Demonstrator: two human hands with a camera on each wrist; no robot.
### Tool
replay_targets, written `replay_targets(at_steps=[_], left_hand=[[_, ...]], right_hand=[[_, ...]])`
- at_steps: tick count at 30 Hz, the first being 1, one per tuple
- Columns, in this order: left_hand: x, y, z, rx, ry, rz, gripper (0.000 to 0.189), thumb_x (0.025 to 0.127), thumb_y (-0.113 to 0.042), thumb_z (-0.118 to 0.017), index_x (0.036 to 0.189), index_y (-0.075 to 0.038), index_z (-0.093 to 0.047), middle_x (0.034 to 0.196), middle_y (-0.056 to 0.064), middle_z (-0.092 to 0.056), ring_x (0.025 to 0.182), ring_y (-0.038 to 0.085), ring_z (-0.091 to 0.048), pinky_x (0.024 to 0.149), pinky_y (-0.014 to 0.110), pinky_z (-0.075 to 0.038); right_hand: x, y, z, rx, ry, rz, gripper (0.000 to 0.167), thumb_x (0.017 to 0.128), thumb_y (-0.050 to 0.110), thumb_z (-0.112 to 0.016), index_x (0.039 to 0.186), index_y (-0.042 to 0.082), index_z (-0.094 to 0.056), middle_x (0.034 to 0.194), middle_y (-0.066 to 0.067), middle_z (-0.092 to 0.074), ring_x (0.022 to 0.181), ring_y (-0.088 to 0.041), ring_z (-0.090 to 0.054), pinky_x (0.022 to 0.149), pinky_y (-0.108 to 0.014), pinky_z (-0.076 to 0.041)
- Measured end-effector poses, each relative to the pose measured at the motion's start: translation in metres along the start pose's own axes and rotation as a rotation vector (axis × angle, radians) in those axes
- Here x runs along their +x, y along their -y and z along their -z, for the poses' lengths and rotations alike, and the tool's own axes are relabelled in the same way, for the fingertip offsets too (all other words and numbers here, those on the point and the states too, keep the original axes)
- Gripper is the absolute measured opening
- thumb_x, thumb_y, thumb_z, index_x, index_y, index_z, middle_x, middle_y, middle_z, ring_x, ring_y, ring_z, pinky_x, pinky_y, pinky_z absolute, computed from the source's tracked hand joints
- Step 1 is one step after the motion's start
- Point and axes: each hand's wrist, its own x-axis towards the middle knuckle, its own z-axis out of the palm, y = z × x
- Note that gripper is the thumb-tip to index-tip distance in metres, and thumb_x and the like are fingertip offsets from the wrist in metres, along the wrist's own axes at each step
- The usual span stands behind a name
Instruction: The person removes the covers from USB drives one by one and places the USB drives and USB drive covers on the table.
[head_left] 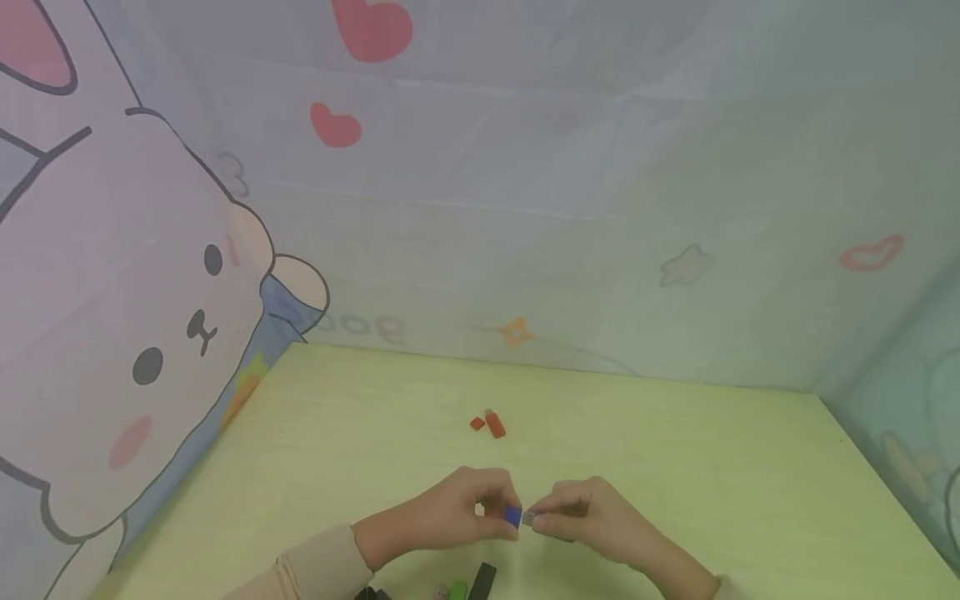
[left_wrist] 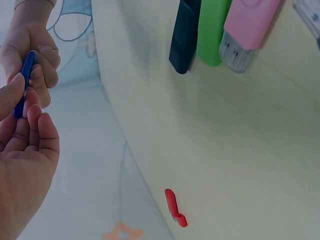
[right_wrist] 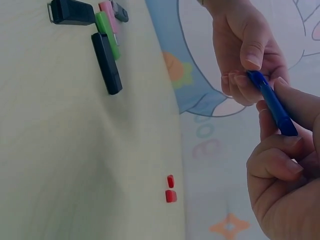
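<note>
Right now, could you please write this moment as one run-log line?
left hand: pinches blue cap | right hand: pinches blue USB stick | table: red USB stick, uncapped

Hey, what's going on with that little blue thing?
A person is holding a blue memory stick in two pieces. The left hand pinches the blue cap, and the right hand holds the blue stick, its metal plug bare and pointing at the cap. Farther back on the table, a red stick lies beside its red cap. Green, pink and black sticks lie nearer the person.
</note>
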Motion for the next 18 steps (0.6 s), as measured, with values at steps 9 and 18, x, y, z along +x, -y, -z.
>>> replay_targets(at_steps=[9,18], left_hand=[[0.006,-0.008,0.012,0.063,-0.029,0.038,0.011,0.088,-0.011,-0.069,0.095,-0.01,-0.06,0.085,0.001,-0.068,0.072,-0.002,-0.055,0.073,0.021,-0.049],[0.019,-0.021,0.032,0.146,-0.063,0.064,0.011,0.09,-0.013,-0.068,0.098,-0.012,-0.061,0.087,-0.005,-0.065,0.075,0.001,-0.055,0.074,0.022,-0.047]], right_hand=[[-0.001,0.009,0.019,-0.038,-0.027,-0.043,0.022,0.093,0.024,-0.065,0.108,0.011,-0.073,0.087,0.001,-0.065,0.077,-0.011,-0.055,0.065,-0.027,-0.048],[0.005,0.022,0.041,-0.041,-0.071,-0.091,0.026,0.094,0.026,-0.063,0.111,0.009,-0.071,0.097,-0.006,-0.067,0.07,-0.01,-0.05,0.056,-0.021,-0.04]])
